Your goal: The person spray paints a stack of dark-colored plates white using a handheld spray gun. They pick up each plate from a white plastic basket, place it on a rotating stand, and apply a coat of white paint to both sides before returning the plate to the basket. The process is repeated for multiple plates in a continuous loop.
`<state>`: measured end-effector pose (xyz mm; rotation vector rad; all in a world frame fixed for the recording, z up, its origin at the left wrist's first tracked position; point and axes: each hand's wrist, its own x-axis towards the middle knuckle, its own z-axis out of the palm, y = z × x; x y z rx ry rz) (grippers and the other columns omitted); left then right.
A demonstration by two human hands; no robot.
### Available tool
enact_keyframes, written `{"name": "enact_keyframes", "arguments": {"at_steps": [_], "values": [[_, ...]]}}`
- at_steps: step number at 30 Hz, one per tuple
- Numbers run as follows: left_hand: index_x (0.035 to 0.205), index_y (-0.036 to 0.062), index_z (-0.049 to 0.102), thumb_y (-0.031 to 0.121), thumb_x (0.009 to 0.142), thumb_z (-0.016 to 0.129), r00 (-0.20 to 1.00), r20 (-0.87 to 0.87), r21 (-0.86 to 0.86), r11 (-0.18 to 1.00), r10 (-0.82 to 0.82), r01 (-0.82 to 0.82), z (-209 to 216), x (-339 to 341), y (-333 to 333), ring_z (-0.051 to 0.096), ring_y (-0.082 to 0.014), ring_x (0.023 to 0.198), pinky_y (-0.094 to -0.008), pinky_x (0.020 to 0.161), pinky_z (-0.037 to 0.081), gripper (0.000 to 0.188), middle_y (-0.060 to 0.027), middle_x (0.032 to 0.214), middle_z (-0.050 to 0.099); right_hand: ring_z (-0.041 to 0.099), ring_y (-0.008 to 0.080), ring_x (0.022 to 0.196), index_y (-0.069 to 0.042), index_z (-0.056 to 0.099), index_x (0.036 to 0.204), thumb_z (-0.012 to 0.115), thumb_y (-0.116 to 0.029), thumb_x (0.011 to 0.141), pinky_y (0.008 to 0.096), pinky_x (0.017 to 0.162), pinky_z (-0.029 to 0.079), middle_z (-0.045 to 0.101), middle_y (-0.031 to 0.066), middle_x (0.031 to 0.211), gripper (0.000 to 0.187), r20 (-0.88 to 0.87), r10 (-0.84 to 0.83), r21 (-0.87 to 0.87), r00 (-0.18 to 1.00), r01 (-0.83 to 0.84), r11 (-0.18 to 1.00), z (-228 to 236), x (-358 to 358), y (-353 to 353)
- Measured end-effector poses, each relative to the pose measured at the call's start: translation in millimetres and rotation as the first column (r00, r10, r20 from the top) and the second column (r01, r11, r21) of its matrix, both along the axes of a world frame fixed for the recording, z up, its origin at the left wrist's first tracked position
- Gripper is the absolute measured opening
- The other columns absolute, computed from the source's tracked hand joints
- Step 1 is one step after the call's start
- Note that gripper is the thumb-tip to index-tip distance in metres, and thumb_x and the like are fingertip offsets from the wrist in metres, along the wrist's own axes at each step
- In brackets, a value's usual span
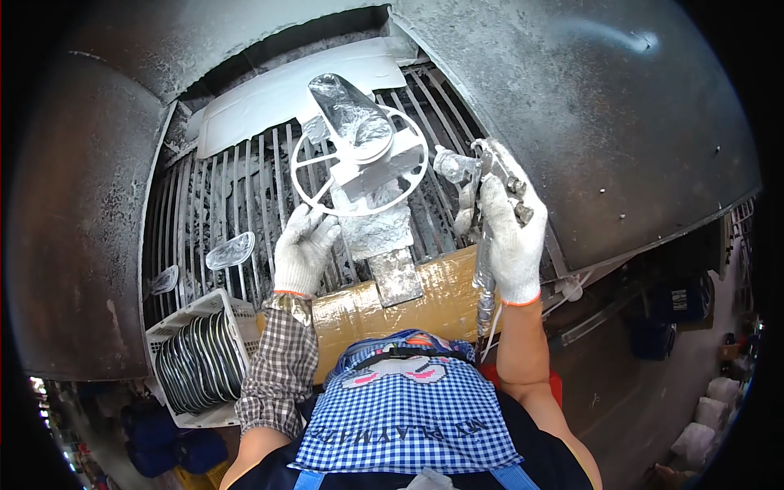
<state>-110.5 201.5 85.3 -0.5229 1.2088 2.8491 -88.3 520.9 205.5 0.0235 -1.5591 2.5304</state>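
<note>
My right hand, in a white knitted glove, is wrapped round a paint-spattered spray gun whose silvery cup-like front points left toward the turntable. My left hand, gloved too, has its fingertips closed on the near left rim of a white spoked wheel. At the wheel's middle, a long rounded part leans upward, glossy dark toward the top and silvery below. Foil-like silver wrapping covers the stand under the wheel. Whether spray is leaving the gun I cannot tell.
Metal bars form a grate under the wheel, between dusty booth walls. A pale sheet lies at the back. Two oval pieces rest on the left. A white crate of dark-edged parts and a taped brown roll are nearer me.
</note>
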Motion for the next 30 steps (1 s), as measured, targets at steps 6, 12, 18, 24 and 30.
{"name": "enact_keyframes", "arguments": {"at_steps": [6, 12, 18, 24, 30], "values": [[0.144, -0.0029, 0.049, 0.012, 0.101, 0.057, 0.999, -0.026, -0.019, 0.999, 0.046, -0.046, 0, -9, -18, 0.067, -0.045, 0.122, -0.0568, 0.101, 0.059, 0.046, -0.0296, 0.139, 0.063, 0.063, 0.0065, 0.073, 0.003, 0.054, 0.151, 0.065, -0.012, 0.107, 0.0222, 0.064, 0.053, 0.071, 0.0052, 0.094, 0.048, -0.013, 0.063, -0.034, 0.998, -0.063, 0.997, -4, -1, -2], [0.137, -0.0018, 0.05, 0.014, 0.1, 0.061, 0.995, -0.063, 0.05, 0.996, 0.072, -0.069, 6, -19, -30, 0.064, -0.0467, 0.125, -0.0591, 0.102, 0.057, 0.042, -0.0309, 0.14, 0.06, 0.064, 0.006, 0.073, 0.003, 0.053, 0.152, 0.065, -0.013, 0.107, 0.0229, 0.065, 0.054, 0.073, 0.0059, 0.097, 0.049, -0.002, 0.131, 0.012, 0.991, -0.131, 0.991, -4, 0, -9], [0.137, 0.0008, 0.048, 0.027, 0.104, 0.059, 0.993, -0.072, 0.031, 0.995, 0.092, -0.09, 14, -30, -39, 0.056, -0.0483, 0.134, -0.0654, 0.107, 0.051, 0.044, -0.0286, 0.146, 0.053, 0.066, 0.0061, 0.082, 0.003, 0.054, 0.152, 0.066, -0.014, 0.106, 0.0227, 0.068, 0.054, 0.075, 0.0063, 0.107, 0.05, -0.025, 0.097, 0.078, 0.995, -0.095, 0.992, -14, -13, -18], [0.123, 0.0038, 0.053, 0.036, 0.103, 0.065, 0.991, -0.086, -0.018, 0.995, 0.1, -0.102, 30, -40, -37, 0.059, -0.044, 0.128, -0.0631, 0.108, 0.051, 0.04, -0.0236, 0.135, 0.056, 0.066, 0.0066, 0.088, 0.003, 0.055, 0.151, 0.069, -0.017, 0.105, 0.0233, 0.077, 0.055, 0.074, 0.0062, 0.112, 0.051, 0.035, 0.122, 0.039, 0.992, -0.124, 0.992, -16, -21, -19], [0.126, 0.0022, 0.052, 0.039, 0.103, 0.065, 0.989, -0.058, -0.031, 0.99, 0.137, -0.139, 29, -56, -45, 0.051, -0.0444, 0.136, -0.0639, 0.11, 0.049, 0.045, -0.0247, 0.141, 0.051, 0.065, 0.0059, 0.084, 0.003, 0.055, 0.15, 0.067, -0.015, 0.106, 0.0229, 0.074, 0.054, 0.073, 0.0045, 0.104, 0.049, -0.004, 0.081, 0.052, 0.997, -0.081, 0.995, -21, -28, -22]]}}
